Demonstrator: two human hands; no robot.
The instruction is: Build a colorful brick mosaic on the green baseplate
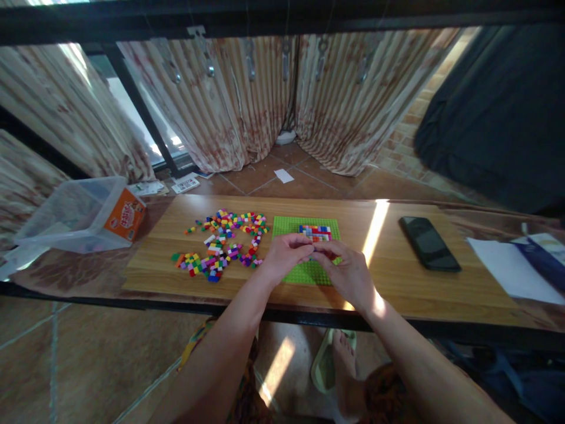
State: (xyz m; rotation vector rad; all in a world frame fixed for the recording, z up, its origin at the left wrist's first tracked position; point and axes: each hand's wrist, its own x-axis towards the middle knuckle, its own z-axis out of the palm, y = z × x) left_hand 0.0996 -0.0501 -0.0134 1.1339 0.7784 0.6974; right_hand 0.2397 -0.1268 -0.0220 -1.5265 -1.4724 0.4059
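Note:
A green studded baseplate (pixel 282 227) lies on the wooden board, with rows of coloured building bricks (pixel 315 231) set on its upper part. Over the plate's middle, just in front of those rows, my left hand (pixel 289 253) and my right hand (pixel 348 268) meet at the fingertips. Both are closed in a pinch. Between the fingers, whatever they hold is too small and too covered to make out. Part of the brick rows and the plate is hidden behind my hands. Left of the plate spreads a loose pile of small coloured bricks (pixel 227 250).
A black phone (pixel 428 242) lies on the wooden board (pixel 397 294) at the right, with papers (pixel 514 265) beyond it. At the far left sits a clear plastic bin (pixel 82 215) with an orange label. Curtains (pixel 229 112) hang behind the table.

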